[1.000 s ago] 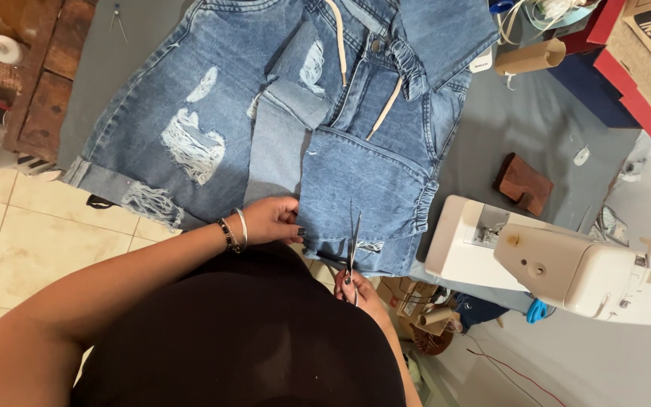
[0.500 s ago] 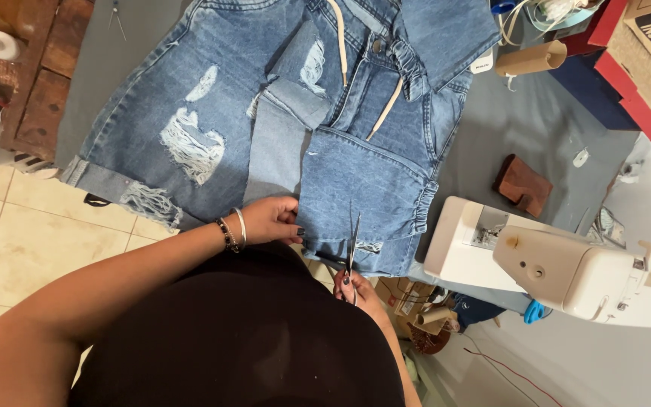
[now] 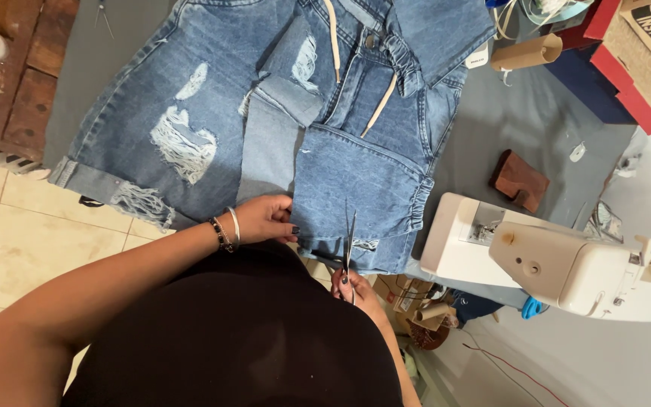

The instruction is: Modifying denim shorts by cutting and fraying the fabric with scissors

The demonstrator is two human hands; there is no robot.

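Observation:
Blue denim shorts (image 3: 356, 173) lie on a grey table (image 3: 521, 128), their elastic hem toward me. My left hand (image 3: 265, 218), with bracelets on the wrist, presses down on the near edge of the denim. My right hand (image 3: 356, 290) grips a pair of scissors (image 3: 349, 234) whose blades point away from me over the lower edge of the shorts. A second, ripped pair of jeans (image 3: 182, 128) lies to the left, partly under the shorts. My black top hides the table's near edge.
A white sewing machine (image 3: 559, 260) stands at the right, close to my right hand. A brown leather piece (image 3: 520, 179) lies behind it. A cardboard thread cone (image 3: 533, 51) and red and blue boxes (image 3: 627, 68) sit at the far right. Wooden furniture (image 3: 28, 68) stands left on the tiled floor.
Both hands and the scissors stay in nearly the same place at the lower edge of the shorts. The view has shifted slightly.

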